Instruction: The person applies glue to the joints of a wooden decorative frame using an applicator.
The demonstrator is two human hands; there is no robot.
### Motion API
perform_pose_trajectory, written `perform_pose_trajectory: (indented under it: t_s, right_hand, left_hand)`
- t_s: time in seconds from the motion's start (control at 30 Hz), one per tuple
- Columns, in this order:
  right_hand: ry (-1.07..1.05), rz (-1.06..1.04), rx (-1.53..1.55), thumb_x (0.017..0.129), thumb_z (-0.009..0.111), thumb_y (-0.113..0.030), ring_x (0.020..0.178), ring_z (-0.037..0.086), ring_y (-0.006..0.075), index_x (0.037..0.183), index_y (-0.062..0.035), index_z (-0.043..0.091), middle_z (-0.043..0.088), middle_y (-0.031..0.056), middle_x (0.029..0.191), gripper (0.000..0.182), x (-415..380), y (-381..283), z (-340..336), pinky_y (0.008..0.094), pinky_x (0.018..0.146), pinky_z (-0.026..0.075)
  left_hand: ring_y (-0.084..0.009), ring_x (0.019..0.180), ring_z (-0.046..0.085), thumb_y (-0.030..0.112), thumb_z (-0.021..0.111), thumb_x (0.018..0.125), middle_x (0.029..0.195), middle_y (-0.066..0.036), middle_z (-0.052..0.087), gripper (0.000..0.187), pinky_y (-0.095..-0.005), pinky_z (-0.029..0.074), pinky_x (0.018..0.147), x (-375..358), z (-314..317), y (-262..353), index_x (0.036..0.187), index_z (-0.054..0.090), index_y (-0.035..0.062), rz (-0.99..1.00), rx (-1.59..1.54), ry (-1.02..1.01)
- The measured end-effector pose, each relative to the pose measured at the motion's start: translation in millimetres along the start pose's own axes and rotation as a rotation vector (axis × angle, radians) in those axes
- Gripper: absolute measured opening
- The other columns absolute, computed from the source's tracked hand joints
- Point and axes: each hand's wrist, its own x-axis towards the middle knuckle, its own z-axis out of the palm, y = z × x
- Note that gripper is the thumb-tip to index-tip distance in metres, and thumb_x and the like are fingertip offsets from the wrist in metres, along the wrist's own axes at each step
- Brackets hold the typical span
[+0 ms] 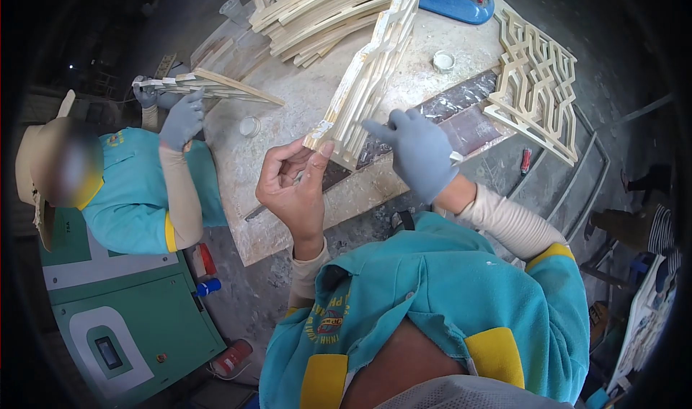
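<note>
My bare left hand [297, 185] pinches the near end of a long wooden lattice panel [367, 77], which stands on its edge on the worktable [249, 225]. White filler-like smears show along the panel's narrow edge. My right hand [422, 153] wears a grey glove and is just right of the panel. Its index finger stretches toward the slats, and the other fingers are curled. A small pale object [455, 157] sticks out by the right palm; what it is cannot be made out.
Curved wooden slats [317, 23] are stacked at the back. A lattice panel [537, 85] lies right, near a blue device [458, 2] and a small round tub [443, 61]. At left, a co-worker [144, 185] in grey gloves holds another panel [231, 88] beside a second tub [249, 126].
</note>
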Motion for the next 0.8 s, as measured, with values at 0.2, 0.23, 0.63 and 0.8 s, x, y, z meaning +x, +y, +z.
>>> perform_pose_trajectory:
  t_s: [0.2, 0.23, 0.63, 0.8]
  right_hand:
    - [-0.155, -0.025, 0.282, 0.081, 0.059, 0.002, 0.078, 0.062, 0.0298, 0.124, -0.0238, 0.071, 0.06, 0.0092, 0.083, 0.052, -5, 0, 2, 0.039, 0.066, 0.052]
    - [-0.204, -0.006, 0.429, 0.082, 0.059, 0.003, 0.077, 0.062, 0.0306, 0.124, -0.0223, 0.072, 0.061, 0.0091, 0.084, 0.051, -3, 7, 4, 0.039, 0.067, 0.052]
    - [-0.176, -0.009, 0.466, 0.085, 0.062, 0.001, 0.072, 0.061, 0.0313, 0.121, -0.0205, 0.074, 0.061, 0.0123, 0.081, 0.043, 3, 14, 1, 0.0406, 0.064, 0.049]
    - [0.084, 0.202, 0.557, 0.088, 0.063, -0.004, 0.07, 0.06, 0.0291, 0.121, -0.0181, 0.072, 0.058, 0.012, 0.082, 0.037, 6, 22, 24, 0.0391, 0.063, 0.048]
  left_hand:
    - [-0.0163, 0.086, 0.071, -0.009, 0.079, 0.081, 0.093, -0.016, 0.072, 0.025, -0.0256, 0.058, 0.078, 1, 1, 1, 0.101, 0.064, -0.0059, -0.005, -0.025, -0.004]
    - [-0.0162, 0.086, 0.071, -0.009, 0.079, 0.081, 0.093, -0.016, 0.072, 0.025, -0.0256, 0.058, 0.078, 0, 0, 0, 0.101, 0.064, -0.0058, -0.002, -0.021, -0.004]
    - [-0.0145, 0.086, 0.07, -0.008, 0.079, 0.082, 0.094, -0.015, 0.071, 0.025, -0.0252, 0.057, 0.078, 3, -3, -4, 0.101, 0.064, -0.0057, 0.015, -0.01, 0.026]
    - [-0.0121, 0.082, 0.067, -0.005, 0.08, 0.083, 0.091, -0.013, 0.07, 0.025, -0.0241, 0.057, 0.076, 16, -11, -11, 0.102, 0.063, -0.0058, 0.004, 0.007, 0.092]
